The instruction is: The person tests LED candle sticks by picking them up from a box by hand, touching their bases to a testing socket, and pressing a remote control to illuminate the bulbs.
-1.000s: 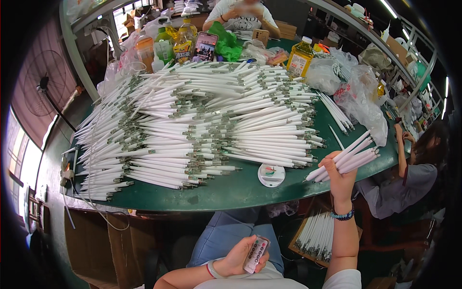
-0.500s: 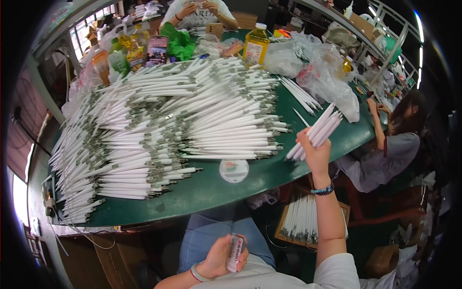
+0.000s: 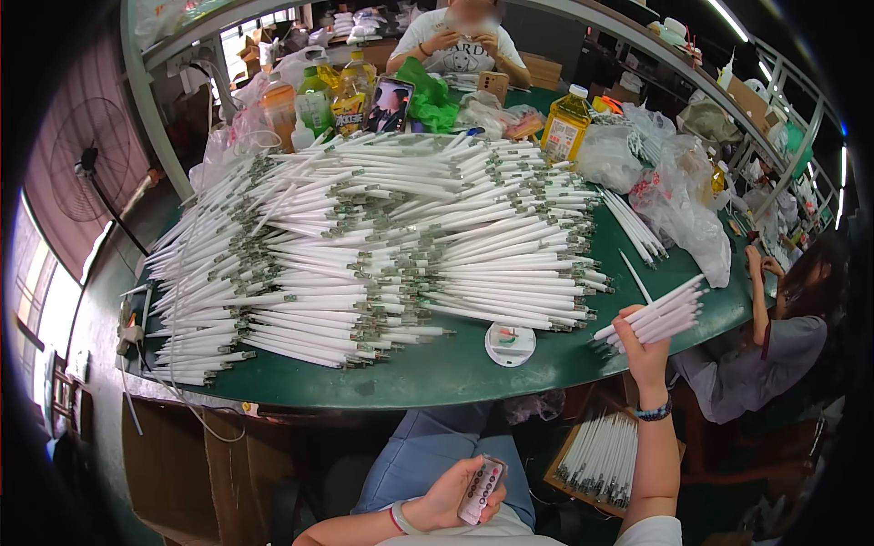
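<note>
White and slender, the bunch of sticks [image 3: 672, 313] is what I watch most closely from my distant seat. My right hand [image 3: 645, 353] is closed around it near one end, and the free ends fan up and to the right over the right part of the green surface [image 3: 410, 388]; whether they touch it I cannot tell. My left hand [image 3: 452, 497] is curled about a small remote control [image 3: 482, 492], button side up, above the lap [image 3: 417, 450]. I can't make out whether a finger presses any button.

I judge the step in hand to be a holding one, with both hands occupied. Any next move of the bunch would, I think, call for an even squeeze, so that no stick slides from the fan, and for clearance around the single stick [image 3: 635, 275] just beyond it. A move with the remote would want a free thumb over the buttons.

Left of the bunch, a heap of sticks [image 3: 510, 264] spreads in overlapping rows, and a round white device [image 3: 512, 345] lies just in front of it, toward the near edge.
</note>
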A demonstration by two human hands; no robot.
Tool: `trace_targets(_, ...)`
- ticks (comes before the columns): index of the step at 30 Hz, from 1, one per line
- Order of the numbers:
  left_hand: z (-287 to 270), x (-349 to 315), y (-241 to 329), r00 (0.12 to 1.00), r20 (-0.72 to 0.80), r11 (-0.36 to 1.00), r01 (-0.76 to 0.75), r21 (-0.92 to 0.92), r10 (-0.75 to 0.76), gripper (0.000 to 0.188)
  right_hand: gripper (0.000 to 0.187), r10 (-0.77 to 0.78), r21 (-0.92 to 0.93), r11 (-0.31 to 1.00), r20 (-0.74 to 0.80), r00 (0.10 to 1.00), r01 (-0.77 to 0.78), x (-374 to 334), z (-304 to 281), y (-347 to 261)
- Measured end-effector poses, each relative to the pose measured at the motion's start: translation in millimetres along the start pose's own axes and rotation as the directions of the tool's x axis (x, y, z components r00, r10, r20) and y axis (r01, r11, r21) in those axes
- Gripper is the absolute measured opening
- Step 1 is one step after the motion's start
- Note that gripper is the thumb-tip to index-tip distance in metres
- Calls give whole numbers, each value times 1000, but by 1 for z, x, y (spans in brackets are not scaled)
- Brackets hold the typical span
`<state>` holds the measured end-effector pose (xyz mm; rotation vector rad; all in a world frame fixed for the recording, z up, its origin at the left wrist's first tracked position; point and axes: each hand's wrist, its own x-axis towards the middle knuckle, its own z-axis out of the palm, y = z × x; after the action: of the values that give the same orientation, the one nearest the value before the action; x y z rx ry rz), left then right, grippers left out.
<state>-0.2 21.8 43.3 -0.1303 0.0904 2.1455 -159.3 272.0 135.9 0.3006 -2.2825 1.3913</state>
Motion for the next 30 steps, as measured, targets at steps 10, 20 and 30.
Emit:
trace_targets(10, 2, -1, 2, 1000, -6, 1000, -4, -30, 3, 34, 12, -21, 307, 951, 149, 989, -26, -7, 27, -38)
trace_targets(20, 2, -4, 4, 1000, -7, 1000, -6, -15, 6, 33, 11, 35, 294, 949, 251, 967, -111, -7, 42, -43)
trace_targets(30, 2, -3, 5, 1000, -8, 999, 15, -38, -15, 34, 12, -35, 286, 958, 247, 968, -38, -7, 42, -41)
